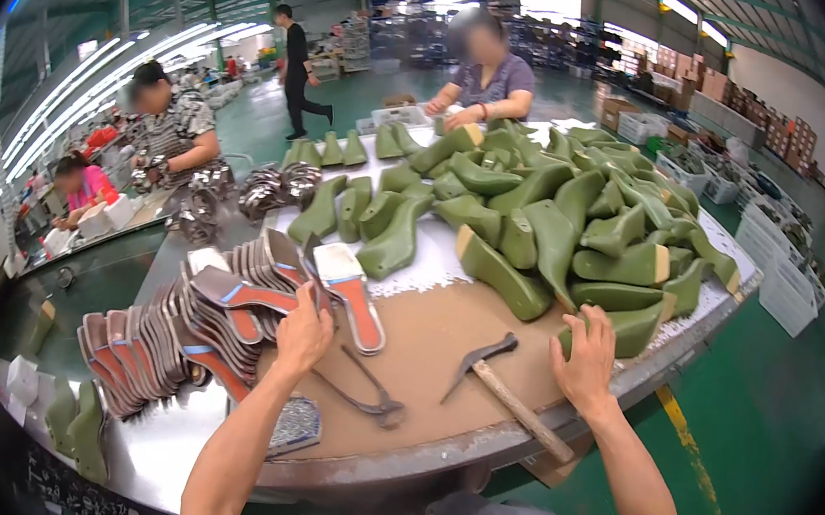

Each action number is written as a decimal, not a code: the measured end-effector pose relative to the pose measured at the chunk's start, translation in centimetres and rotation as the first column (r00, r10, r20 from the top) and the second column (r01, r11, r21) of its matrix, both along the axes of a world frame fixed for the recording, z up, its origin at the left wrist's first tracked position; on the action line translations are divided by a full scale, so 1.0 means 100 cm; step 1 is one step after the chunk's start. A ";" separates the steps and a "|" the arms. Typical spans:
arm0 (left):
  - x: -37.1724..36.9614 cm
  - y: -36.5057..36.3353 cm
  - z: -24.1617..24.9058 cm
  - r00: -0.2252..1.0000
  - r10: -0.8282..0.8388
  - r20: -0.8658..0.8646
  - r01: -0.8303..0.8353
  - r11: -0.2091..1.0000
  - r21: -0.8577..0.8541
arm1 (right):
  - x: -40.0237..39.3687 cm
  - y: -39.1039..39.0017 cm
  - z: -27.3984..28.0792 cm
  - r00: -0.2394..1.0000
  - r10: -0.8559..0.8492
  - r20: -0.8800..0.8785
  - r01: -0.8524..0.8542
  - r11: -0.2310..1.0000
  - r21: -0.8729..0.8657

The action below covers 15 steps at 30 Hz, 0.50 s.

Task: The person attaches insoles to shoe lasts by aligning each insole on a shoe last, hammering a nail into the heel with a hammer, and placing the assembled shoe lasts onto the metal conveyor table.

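Note:
My left hand (pixel 307 335) is closed, its fingers on the end of a brown and orange insole (pixel 262 298) at the edge of a stack. Another insole (pixel 359 307) with a white heel lies just right of it. My right hand (pixel 587 358) curls over the near end of a green shoe last (pixel 632 326) at the front of a large pile of green lasts (pixel 546 231). Between my hands, a wooden-handled hammer (pixel 518 404) and dark pincers (pixel 379 407) lie on the brown board (pixel 435 330).
Rows of stacked insoles (pixel 163 332) stand at left, near two green lasts (pixel 88 430). A dark grey speckled block (pixel 296 424) sits by the front edge. Across the table a person (pixel 497 75) works. Others are at left. White crates (pixel 777 281) stand on the right floor.

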<state>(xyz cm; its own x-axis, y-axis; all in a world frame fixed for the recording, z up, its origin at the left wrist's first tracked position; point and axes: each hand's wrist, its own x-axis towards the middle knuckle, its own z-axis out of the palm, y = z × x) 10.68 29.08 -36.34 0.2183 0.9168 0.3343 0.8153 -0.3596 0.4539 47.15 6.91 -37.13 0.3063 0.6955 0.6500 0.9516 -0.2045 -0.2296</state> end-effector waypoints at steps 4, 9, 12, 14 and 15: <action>-0.024 0.000 0.002 1.000 0.001 0.028 0.001 0.996 -0.084 | -0.005 0.055 -0.014 0.953 0.208 -0.218 -0.211 0.977 0.010; -0.056 -0.019 0.031 0.994 0.005 0.109 -0.008 1.000 0.024 | 0.008 0.108 -0.033 0.964 -0.060 -0.258 0.009 0.981 -0.193; -0.090 -0.015 0.031 0.988 0.111 0.111 -0.137 0.953 0.269 | 0.018 0.122 -0.030 0.904 -0.010 -0.427 -0.083 0.977 -0.197; -0.107 -0.016 0.037 0.939 0.244 0.244 -0.290 0.941 0.175 | 0.020 0.126 -0.036 0.921 0.032 -0.388 -0.105 0.980 -0.170; -0.115 -0.014 0.043 0.914 0.330 0.237 -0.346 0.938 0.029 | 0.014 0.128 -0.032 0.897 0.033 -0.442 -0.132 0.971 -0.197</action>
<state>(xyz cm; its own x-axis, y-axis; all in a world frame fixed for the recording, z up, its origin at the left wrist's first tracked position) -0.83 27.64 -32.09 -0.1892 0.8954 0.4032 0.7732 -0.1173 0.6232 48.52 19.71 -40.34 0.4572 0.8385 0.2964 0.7832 -0.2217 -0.5809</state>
